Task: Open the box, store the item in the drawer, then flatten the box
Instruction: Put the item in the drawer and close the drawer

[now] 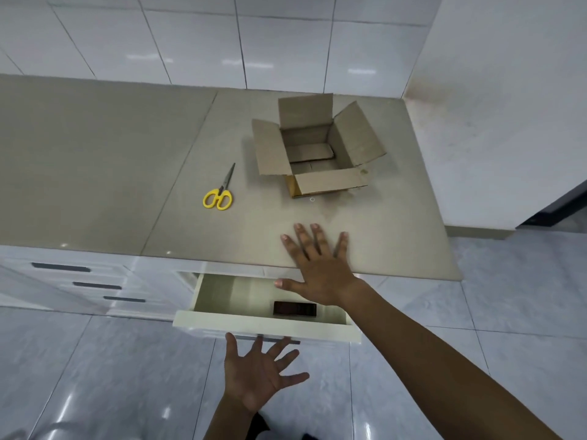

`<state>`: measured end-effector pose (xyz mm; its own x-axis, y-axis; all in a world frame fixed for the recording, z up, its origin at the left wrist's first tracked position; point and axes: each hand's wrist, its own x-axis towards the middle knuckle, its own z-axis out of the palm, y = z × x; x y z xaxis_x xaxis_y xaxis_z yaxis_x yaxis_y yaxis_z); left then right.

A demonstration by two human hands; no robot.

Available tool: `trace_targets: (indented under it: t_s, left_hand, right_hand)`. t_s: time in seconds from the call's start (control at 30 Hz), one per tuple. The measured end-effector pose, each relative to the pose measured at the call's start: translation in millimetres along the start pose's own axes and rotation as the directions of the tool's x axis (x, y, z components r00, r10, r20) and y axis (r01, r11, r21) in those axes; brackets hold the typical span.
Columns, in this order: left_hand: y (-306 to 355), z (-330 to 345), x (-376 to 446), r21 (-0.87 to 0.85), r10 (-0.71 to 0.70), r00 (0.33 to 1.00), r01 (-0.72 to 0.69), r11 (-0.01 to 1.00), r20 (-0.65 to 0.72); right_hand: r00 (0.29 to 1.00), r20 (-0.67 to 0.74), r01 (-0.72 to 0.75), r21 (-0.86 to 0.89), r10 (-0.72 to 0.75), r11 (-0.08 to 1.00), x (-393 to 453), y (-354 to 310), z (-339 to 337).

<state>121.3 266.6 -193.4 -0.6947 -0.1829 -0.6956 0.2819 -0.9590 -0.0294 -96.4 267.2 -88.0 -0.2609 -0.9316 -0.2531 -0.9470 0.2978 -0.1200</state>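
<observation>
A cardboard box (317,147) stands on the beige countertop (127,160) with all its flaps spread; its inside looks empty. Below the counter's front edge a cream drawer (254,322) is pulled out, and a dark flat item (294,309) lies in it. My right hand (320,265) hovers flat over the counter's front edge, fingers spread, holding nothing. My left hand (257,373) is just in front of the drawer's front panel, palm facing it, fingers apart and empty.
Yellow-handled scissors (220,192) lie shut on the counter left of the box. Three closed drawers with dark handles (95,284) are at the left. White tiled wall behind, a white wall at right, glossy grey floor tiles below.
</observation>
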Motion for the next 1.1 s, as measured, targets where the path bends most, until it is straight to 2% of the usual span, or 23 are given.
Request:
trace_targets:
  t_s: [0.13, 0.27, 0.47, 0.6, 0.67, 1.1]
  left_hand:
    - [8, 15, 21, 0.008, 0.033, 0.999, -0.033, 0.999, 0.008]
    - [19, 32, 43, 0.046, 0.066, 0.994, -0.070, 0.996, 0.091]
    - [32, 50, 67, 0.076, 0.065, 0.996, -0.070, 0.995, 0.067]
    - [35, 59, 75, 0.103, 0.160, 0.986, -0.164, 0.981, 0.048]
    - [37, 64, 78, 0.082, 0.142, 0.985, -0.150, 0.985, 0.096]
    - [43, 63, 86, 0.106, 0.098, 0.990, -0.109, 0.988, 0.106]
  right_hand:
    - [1.000, 0.010, 0.004, -0.017, -0.004, 1.000, 0, 0, -1]
    - [1.000, 0.012, 0.000, -0.022, 0.000, 1.000, 3, 0, 0]
    - [0.999, -0.038, 0.017, -0.040, -0.019, 0.999, 3, 1, 2]
    - [0.999, -0.048, 0.023, -0.042, -0.025, 0.999, 3, 1, 3]
    - [0.999, -0.046, 0.024, -0.034, -0.025, 0.999, 4, 1, 2]
    - [0.999, -0.026, 0.024, -0.076, -0.027, 0.997, 4, 2, 4]
